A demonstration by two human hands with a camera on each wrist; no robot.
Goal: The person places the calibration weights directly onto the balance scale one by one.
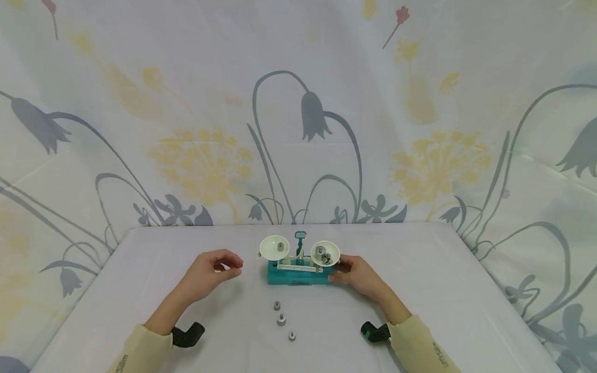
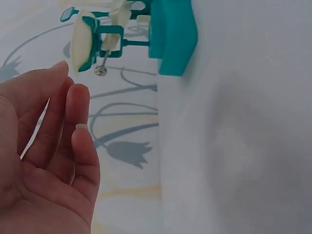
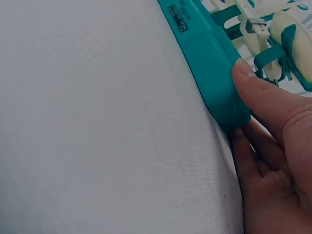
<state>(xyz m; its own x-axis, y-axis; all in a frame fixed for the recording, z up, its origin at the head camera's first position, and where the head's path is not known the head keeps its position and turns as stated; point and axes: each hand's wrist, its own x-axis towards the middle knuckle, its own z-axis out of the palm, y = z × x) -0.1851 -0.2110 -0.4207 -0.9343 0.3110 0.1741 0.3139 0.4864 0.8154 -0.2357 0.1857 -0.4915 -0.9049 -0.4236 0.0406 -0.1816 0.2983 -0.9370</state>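
Note:
A small balance scale (image 1: 298, 278) with a teal base and two cream pans stands on the table. Its left pan (image 1: 268, 252) holds one metal weight (image 1: 280, 246); several weights (image 1: 320, 251) sit together in the right pan (image 1: 333, 250). My right hand (image 1: 358, 274) grips the right end of the base, thumb on top and fingers around the end, as the right wrist view shows. To the left of the scale, apart from it, my left hand (image 1: 212, 272) hovers with loosely bent fingers and nothing in them. In the left wrist view its fingertips overlap the area near the left pan (image 2: 82, 41).
Three loose metal weights, a small one (image 1: 277, 305), a wider one (image 1: 281, 319) and another (image 1: 292, 335), stand in front of the scale. A white cloth covers the table (image 1: 233, 331). Behind it hangs a flower-patterned curtain (image 1: 298, 171).

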